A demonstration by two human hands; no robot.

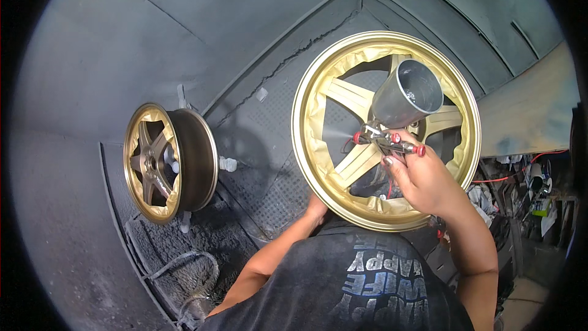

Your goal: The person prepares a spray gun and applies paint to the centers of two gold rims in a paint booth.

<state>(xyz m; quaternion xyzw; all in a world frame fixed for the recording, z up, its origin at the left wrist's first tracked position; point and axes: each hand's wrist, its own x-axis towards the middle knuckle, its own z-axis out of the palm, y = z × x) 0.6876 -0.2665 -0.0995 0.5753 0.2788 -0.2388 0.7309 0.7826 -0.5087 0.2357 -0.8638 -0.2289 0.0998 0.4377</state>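
Note:
My right hand (422,178) grips a spray gun (387,140) with red knobs and an open metal cup (409,93) on top, its nozzle pointing left at the spokes of a gold alloy wheel (313,147). A faint mist shows in front of the nozzle. The wheel stands upright facing me, with tan masking tape around the inside of its rim. My left hand (316,208) reaches under the wheel's lower left edge and holds it from behind; only part of the hand shows.
A second wheel (170,162), gold-faced with a dark bronze barrel, hangs on a white-pegged stand at the left. Grey overspray coats the booth walls (110,55) and perforated floor (275,190). Hoses (184,270) coil at lower left. Cluttered shelves (533,190) sit at right.

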